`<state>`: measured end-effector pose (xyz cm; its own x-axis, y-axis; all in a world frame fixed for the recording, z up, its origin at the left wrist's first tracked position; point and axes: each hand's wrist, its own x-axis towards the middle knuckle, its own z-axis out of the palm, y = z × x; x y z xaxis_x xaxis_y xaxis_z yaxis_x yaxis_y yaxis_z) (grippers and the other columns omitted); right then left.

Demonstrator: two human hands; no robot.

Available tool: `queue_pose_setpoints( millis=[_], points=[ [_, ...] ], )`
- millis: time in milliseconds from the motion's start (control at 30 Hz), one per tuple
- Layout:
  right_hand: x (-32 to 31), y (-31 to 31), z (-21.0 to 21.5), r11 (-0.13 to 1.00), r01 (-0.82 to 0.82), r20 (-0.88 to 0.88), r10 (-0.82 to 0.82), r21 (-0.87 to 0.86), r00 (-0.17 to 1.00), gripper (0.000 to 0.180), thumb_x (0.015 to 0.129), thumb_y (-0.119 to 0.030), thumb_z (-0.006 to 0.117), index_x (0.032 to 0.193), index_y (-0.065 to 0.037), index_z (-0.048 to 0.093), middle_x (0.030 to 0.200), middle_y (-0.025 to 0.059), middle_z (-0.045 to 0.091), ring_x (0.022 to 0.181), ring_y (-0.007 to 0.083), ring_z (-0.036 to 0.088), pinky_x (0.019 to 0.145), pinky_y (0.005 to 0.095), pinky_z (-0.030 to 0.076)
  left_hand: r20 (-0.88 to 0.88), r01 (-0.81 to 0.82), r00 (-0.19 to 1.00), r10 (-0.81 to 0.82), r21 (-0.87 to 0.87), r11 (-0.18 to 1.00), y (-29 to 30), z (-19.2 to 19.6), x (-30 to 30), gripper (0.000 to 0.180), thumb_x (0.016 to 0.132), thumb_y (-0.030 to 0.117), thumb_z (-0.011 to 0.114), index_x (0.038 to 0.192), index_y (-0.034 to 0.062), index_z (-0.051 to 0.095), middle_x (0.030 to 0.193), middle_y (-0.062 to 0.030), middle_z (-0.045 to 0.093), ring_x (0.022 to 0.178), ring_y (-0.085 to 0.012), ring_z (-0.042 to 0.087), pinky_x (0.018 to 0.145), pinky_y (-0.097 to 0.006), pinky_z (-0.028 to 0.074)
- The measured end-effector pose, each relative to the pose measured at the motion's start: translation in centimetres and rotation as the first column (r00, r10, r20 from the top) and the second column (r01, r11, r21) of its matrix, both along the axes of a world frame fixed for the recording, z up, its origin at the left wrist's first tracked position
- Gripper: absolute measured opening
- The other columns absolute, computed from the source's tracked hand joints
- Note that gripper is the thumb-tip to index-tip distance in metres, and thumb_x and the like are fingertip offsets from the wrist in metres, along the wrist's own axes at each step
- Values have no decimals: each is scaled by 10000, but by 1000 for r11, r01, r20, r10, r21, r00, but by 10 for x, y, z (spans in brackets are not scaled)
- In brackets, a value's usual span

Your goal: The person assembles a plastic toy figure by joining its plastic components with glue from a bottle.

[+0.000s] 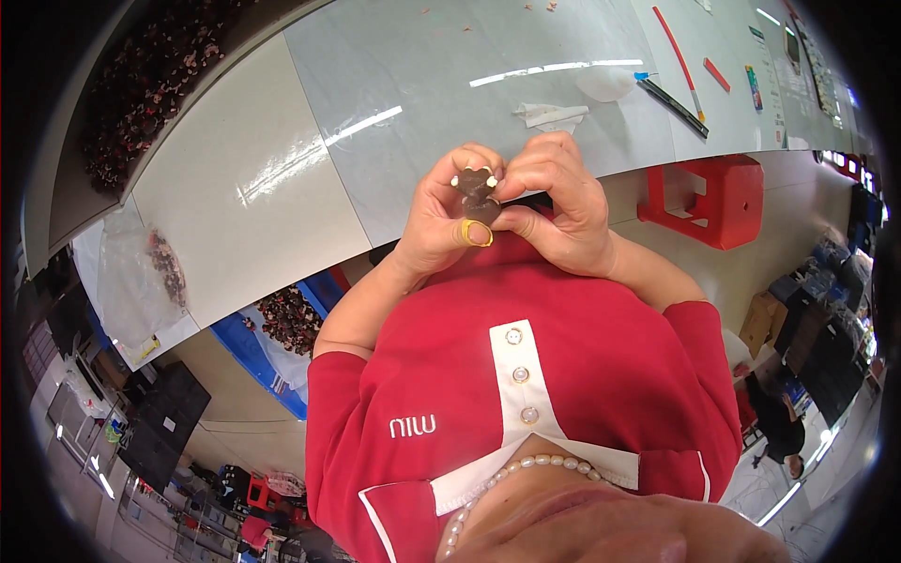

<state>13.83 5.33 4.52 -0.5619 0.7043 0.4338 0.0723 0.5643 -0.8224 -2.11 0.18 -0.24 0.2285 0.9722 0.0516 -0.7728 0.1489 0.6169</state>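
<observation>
Both my hands hold one small dark brown figure [479,184] with rounded lobes and small white bits at its upper part, in front of my chest near the table's edge. My left hand [436,202] pinches it from the left, its thumb against the lower part. A yellow band [478,242] goes round that thumb's tip. My right hand [563,202] grips the figure's right side between thumb and bent fingers. The fingers cover part of the figure.
A crumpled clear wrapper [552,116], black pen [674,107] and thin red brush [678,56] lie on the grey table [394,178]. A bin [155,178] of dark red pieces stands far left, a blue crate [246,361] below the table, a red stool [737,202] at right.
</observation>
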Motion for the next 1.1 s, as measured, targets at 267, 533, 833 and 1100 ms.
queue_pose_setpoints(
  millis=[267, 533, 833, 1100],
  points=[
    [-2, -1, 2, 997, 3, 6, -3, -74, 1000, 315, 631, -23, 769, 891, -85, 603, 857, 4, 605, 831, 226, 504, 767, 336, 408, -3, 2, 1000, -2, -24, 1000, -2, 0, -1, 482, 670, 177, 832, 1032, 108, 522, 1032, -12, 467, 977, -124, 473, 836, -267, 397],
    [-1, 0, 1, 997, 4, 4, -4, -77, 1000, 308, 633, -25, 768, 885, -84, 601, 852, 4, 602, 833, 223, 506, 770, 334, 407, -18, 22, 1000, -23, -19, 1000, -1, -2, -1, 477, 679, 177, 824, 1044, 117, 523, 1035, -8, 469, 982, -123, 475, 838, -266, 399],
    [4, 2, -3, 996, 8, -7, -8, -89, 1000, 294, 643, -33, 763, 880, -84, 597, 844, 6, 596, 820, 219, 512, 765, 333, 403, -50, 23, 998, -26, -56, 998, 1, -2, 1, 480, 678, 181, 824, 1047, 113, 525, 1034, -10, 473, 977, -119, 478, 830, -264, 404],
    [10, 6, -8, 996, 5, -20, -6, -87, 1000, 281, 652, -35, 755, 877, -85, 596, 848, 4, 598, 807, 216, 516, 769, 332, 403, -89, 13, 996, -20, -87, 996, 3, 2, 5, 451, 685, 176, 817, 1017, 98, 522, 1030, -8, 468, 946, -106, 475, 817, -260, 402]
  ],
)
